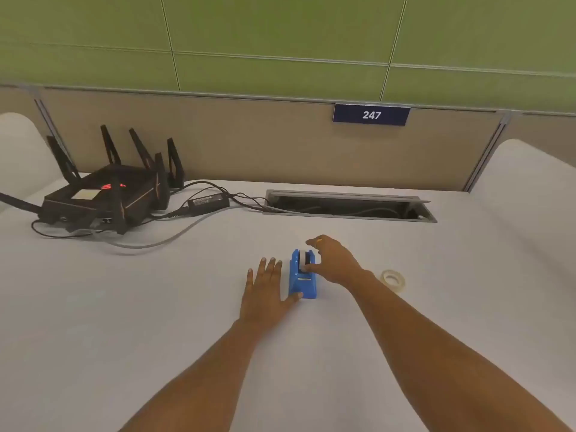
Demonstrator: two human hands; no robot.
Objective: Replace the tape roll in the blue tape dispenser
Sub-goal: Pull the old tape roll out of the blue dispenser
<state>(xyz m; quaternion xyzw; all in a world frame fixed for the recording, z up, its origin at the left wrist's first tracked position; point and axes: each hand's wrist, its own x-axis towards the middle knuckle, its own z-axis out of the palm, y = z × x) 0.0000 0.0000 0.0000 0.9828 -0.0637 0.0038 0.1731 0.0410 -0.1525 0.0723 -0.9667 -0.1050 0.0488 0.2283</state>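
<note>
The left hand (268, 291) lies flat and spread on the table (124, 322), holding nothing, its thumb pressed to the near left corner of the blue tape dispenser (301, 280), which sits between the 2 hands. The right hand (335, 265) reaches over the dispenser from the right, thumb and fingers curled around the roll (304, 257) seated in its far end; it looks like a pinch on that roll, though the contact is too blurred to be sure. A loose clear tape roll (393, 278) lies flat just right of the right wrist, apart from everything.

The risk, as I judge it: with only 1 thumb bracing it, the dispenser could slide or tip if the roll sticks in its cradle and the right hand pulls hard. The forearm could also brush the loose roll away.

The dispenser is a small bright blue plastic wedge, sloping down toward the person, with a white roll showing between its side walls.
</note>
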